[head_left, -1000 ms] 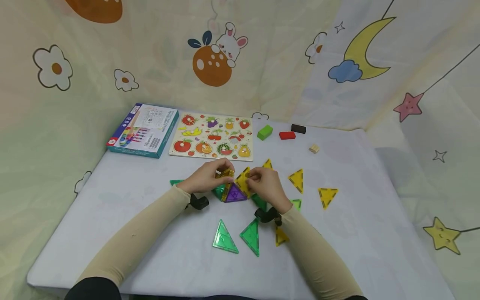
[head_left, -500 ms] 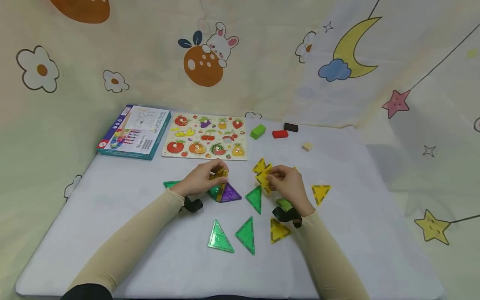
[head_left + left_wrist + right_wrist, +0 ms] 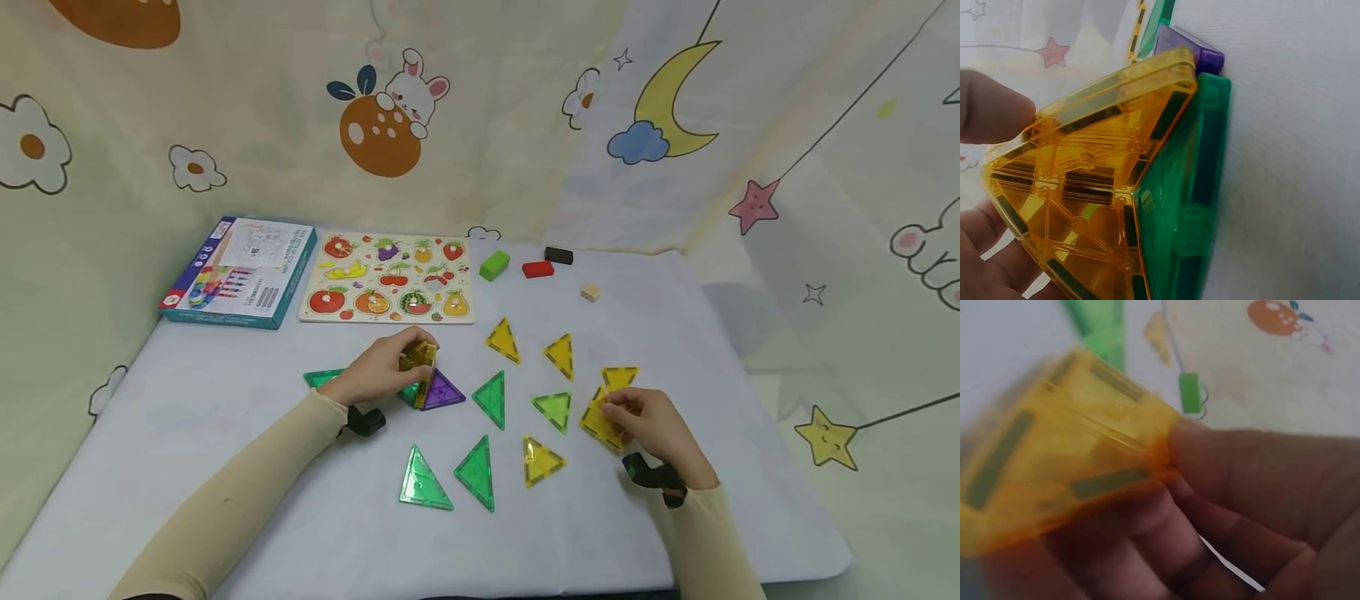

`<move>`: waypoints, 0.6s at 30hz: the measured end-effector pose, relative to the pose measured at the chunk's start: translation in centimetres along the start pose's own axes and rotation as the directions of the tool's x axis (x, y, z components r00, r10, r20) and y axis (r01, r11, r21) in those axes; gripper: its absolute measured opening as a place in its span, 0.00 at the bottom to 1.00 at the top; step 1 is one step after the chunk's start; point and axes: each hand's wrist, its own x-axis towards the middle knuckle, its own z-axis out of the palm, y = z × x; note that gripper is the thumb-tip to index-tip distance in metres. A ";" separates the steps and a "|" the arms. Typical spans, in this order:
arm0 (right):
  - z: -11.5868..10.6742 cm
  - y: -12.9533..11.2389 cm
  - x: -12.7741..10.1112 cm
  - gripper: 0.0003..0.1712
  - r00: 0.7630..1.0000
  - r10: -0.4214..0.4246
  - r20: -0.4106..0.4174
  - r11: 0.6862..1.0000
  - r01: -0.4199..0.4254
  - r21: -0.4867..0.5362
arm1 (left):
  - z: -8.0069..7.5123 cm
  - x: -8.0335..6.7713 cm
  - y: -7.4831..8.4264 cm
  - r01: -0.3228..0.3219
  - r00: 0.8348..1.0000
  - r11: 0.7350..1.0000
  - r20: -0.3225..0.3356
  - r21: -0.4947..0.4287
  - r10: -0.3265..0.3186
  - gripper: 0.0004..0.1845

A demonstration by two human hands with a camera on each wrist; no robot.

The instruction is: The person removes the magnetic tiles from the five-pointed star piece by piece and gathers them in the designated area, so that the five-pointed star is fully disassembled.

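My left hand point(image 3: 378, 369) grips a yellow triangular tile point(image 3: 417, 360) point(image 3: 1085, 187) standing on edge against a purple triangle point(image 3: 441, 392) and a green triangle point(image 3: 1188, 206) on the white table point(image 3: 225, 467). Its fingers curl over the tile's top. My right hand point(image 3: 651, 425) pinches another yellow triangular tile point(image 3: 602, 421) point(image 3: 1066, 469) low over the table at the right, beside a flat yellow triangle point(image 3: 619, 377). That tile looks blurred in the right wrist view.
Loose green and yellow triangles point(image 3: 477, 472) lie between the hands. A fruit puzzle board point(image 3: 390, 279) and a blue box point(image 3: 238, 271) sit at the back left. Green point(image 3: 494, 266), red point(image 3: 537, 269), dark point(image 3: 558, 255) and small wooden point(image 3: 590, 292) blocks lie at the back.
My right hand has carried a yellow tile from the centre out to the right and nearer to me. Two yellow triangles now lie uncovered mid-table. The left hand has stayed on its tile.
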 end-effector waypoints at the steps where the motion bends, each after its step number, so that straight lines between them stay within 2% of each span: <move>1: -0.1 0.4 -0.5 0.17 1.000 0.009 0.024 1.000 -0.009 0.002 | 0.0 0.0 0.0 0.000 1.000 1.000 0.003 0.000 0.000 0.20; 4: -0.3 1.2 -1.5 0.16 0.996 0.043 0.072 0.999 -0.043 0.000 | 0.1 0.0 -0.2 -0.008 1.000 1.000 0.001 0.004 0.008 0.24; 6: -0.5 1.4 -1.9 0.15 0.996 0.057 0.070 0.998 -0.055 -0.030 | 0.0 -0.1 -0.3 -0.011 1.000 1.000 -0.006 0.006 0.011 0.26; 13: -0.3 1.4 -2.5 0.14 0.982 0.180 -0.054 0.977 -0.185 -0.106 | 0.1 -0.3 -0.3 -0.003 1.000 0.999 -0.009 0.042 0.003 0.25; 15: 0.0 1.2 -2.4 0.13 0.977 0.189 -0.094 0.971 -0.200 -0.128 | 0.2 -0.2 -0.4 -0.002 1.000 0.999 -0.012 0.047 0.002 0.25; 18: 0.5 0.4 -2.1 0.13 0.971 0.157 -0.181 0.966 -0.189 -0.174 | 0.2 0.0 -0.3 -0.009 1.000 0.999 -0.009 0.053 0.010 0.25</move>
